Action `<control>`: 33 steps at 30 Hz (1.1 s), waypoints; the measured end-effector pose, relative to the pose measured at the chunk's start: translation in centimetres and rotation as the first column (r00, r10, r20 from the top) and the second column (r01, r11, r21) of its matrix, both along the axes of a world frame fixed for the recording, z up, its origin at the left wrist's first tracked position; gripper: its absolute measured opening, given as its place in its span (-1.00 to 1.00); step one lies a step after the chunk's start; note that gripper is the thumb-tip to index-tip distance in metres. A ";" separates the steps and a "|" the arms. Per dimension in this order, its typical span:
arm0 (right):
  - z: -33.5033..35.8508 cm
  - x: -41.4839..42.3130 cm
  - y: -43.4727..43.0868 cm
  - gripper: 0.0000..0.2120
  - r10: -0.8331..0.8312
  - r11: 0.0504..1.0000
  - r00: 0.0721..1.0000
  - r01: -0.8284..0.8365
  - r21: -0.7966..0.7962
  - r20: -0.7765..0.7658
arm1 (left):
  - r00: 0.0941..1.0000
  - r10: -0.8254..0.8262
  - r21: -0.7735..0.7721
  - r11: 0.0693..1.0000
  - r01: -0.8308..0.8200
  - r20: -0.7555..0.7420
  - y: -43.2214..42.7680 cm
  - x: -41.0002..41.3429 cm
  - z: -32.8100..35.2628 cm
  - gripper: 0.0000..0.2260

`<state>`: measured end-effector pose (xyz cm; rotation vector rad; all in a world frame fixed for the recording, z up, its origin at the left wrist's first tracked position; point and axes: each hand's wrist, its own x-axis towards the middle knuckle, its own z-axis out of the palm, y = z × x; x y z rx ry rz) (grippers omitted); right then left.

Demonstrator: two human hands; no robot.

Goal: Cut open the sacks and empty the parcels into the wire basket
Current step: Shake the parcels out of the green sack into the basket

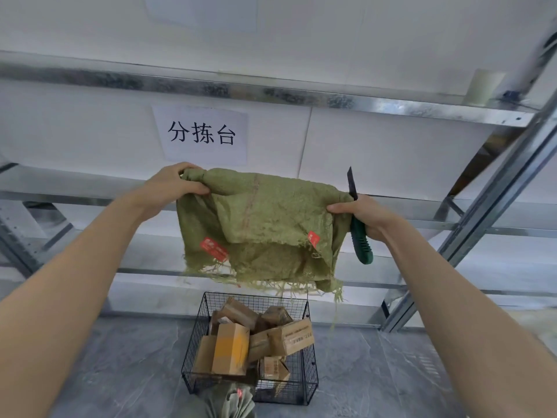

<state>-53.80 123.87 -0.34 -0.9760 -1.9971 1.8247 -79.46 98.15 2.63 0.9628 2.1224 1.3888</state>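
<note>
A limp green woven sack (pixel 265 224) hangs upside down between my hands, its frayed cut mouth pointing down over the black wire basket (pixel 310 384). My left hand (pixel 171 185) grips the sack's bunched left corner. My right hand (pixel 361 215) pinches the right corner and also holds a green-handled utility knife (pixel 360 236), blade up. Several cardboard parcels (pixel 241 342) lie in the basket on the grey floor directly below.
Another green sack (pixel 232 402) lies on the floor against the basket's near side. Metal shelving (pixel 301 98) runs along the white wall behind, with a slanted upright (pixel 482 224) at right. A paper sign (pixel 202 135) hangs on the wall.
</note>
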 end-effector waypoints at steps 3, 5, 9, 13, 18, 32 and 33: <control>0.0 0.2 0.2 -0.72 -0.002 0.999 1.000 0.002 0.032 0.009 | 0.988 -0.006 0.053 0.999 -0.002 0.151 -0.7 -0.7 -0.2 -0.76; 0.2 0.3 0.0 -0.82 0.007 0.998 1.000 -0.007 0.060 0.011 | 0.972 0.002 0.093 0.995 -0.025 0.233 -0.7 -0.9 -0.6 -0.75; 0.1 0.5 -0.2 -0.88 -0.017 0.995 1.000 0.017 0.102 0.001 | 0.957 0.074 0.147 0.982 -0.119 0.282 -0.8 -0.8 -1.4 -0.80; -0.3 0.6 -0.4 -0.91 -0.041 0.996 0.999 0.042 0.078 -0.019 | 0.942 0.153 0.166 0.964 -0.210 0.299 -0.8 -0.5 -1.6 -0.72; -0.5 0.3 -0.7 -0.85 -0.054 0.996 0.998 0.056 0.072 -0.027 | 0.937 0.066 0.221 0.964 -0.149 0.344 -1.8 -0.1 -1.5 -0.69; -1.7 0.7 -1.1 -0.74 -0.207 0.918 0.960 0.124 -0.376 -0.190 | 0.865 -0.224 0.210 0.968 0.141 0.450 -4.1 0.8 -2.0 -0.81; -1.7 0.7 -1.1 -0.75 -0.198 0.894 0.959 0.092 -0.438 -0.202 | 0.834 -0.257 0.243 0.958 0.153 0.488 -4.5 1.1 -1.9 -0.74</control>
